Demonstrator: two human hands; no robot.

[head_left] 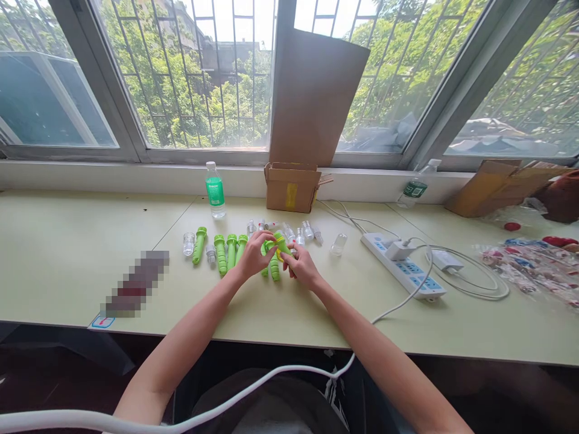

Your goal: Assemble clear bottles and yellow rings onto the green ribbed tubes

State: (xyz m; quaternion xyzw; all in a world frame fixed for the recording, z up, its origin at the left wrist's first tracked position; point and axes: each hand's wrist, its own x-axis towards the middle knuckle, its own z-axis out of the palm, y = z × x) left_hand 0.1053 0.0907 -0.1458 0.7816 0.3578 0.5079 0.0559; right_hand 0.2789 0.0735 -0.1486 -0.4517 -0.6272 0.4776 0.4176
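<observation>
My right hand (302,266) grips a green plastic tube (282,243) with a ribbed end, tilted above the table. My left hand (256,255) has its thumb and fingers closed at the ribbed end of that same tube. Something yellow shows at the tube, too small to make out. Beneath and beside my hands lie more green tubes, among them one standing apart on the left (199,246) and one near my left wrist (220,255). Several clear plastic pieces lie behind my hands, such as a clear cup (338,245) to the right and another clear cup (189,243) at the left.
A water bottle (216,191) and a cardboard box (292,188) stand at the back. To the right lie a power strip (402,266) with cables and plastic bags (534,268) of small parts. A white cable (271,378) crosses in front of me. A blurred dark object (136,286) lies left.
</observation>
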